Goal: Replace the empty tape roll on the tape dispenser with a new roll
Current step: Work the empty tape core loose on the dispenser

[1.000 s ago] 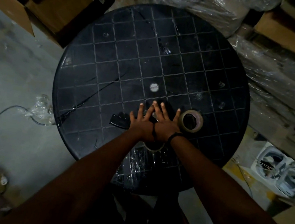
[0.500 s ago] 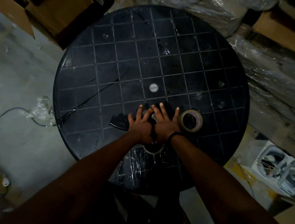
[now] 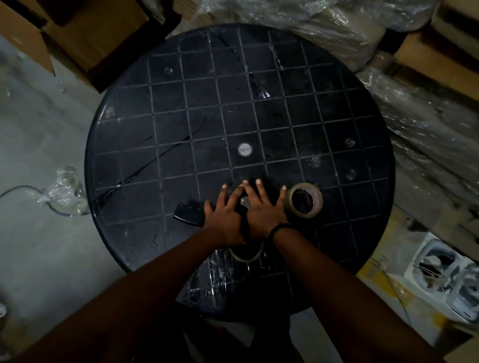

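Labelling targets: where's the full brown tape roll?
Head view: the brown tape roll lies flat on the round black table, right of centre, just beside the right hand.

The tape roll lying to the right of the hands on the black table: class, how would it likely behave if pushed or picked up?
The tape roll lies flat on its side on the table, so a push would probably slide it, not roll it. Its thick wound band suggests it is fairly heavy for its size and stiff. Its open core should make it easy to hook up.
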The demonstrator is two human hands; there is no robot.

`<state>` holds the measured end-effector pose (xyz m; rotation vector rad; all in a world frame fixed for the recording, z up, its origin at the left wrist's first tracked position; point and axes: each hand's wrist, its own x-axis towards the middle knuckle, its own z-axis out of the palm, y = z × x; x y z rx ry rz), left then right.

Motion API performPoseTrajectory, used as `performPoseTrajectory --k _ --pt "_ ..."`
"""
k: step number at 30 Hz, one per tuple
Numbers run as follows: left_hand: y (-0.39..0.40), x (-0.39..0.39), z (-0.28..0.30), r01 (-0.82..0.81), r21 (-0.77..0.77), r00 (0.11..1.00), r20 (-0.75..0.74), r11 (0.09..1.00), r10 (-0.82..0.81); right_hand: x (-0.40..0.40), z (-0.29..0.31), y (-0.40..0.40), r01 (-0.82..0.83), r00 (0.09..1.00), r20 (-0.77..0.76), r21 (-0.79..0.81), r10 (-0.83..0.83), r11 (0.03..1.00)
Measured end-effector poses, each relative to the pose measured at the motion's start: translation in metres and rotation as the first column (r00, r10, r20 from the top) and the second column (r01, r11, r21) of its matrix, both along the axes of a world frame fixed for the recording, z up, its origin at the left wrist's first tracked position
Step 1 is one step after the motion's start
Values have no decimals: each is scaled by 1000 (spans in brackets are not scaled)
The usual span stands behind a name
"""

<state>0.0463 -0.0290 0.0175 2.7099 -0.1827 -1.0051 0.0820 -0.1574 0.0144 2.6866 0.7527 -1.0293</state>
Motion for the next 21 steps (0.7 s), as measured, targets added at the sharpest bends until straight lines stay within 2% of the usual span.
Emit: performPoseTrajectory --k 5,10,21 --pt "-4 -11 -3 -3 6 1000 -7 1000 3 -13 -2 -3 -37 998 56 -25 39 999" --pt "-4 -12 -4 8 26 999 -31 1000 -7 -17 1 0 8 1000 -7 9 -8 1000" --pt "-8 -19 -13 -115 31 993 16 993 115 -14 -4 -5 -152 988 4 -23 152 988"
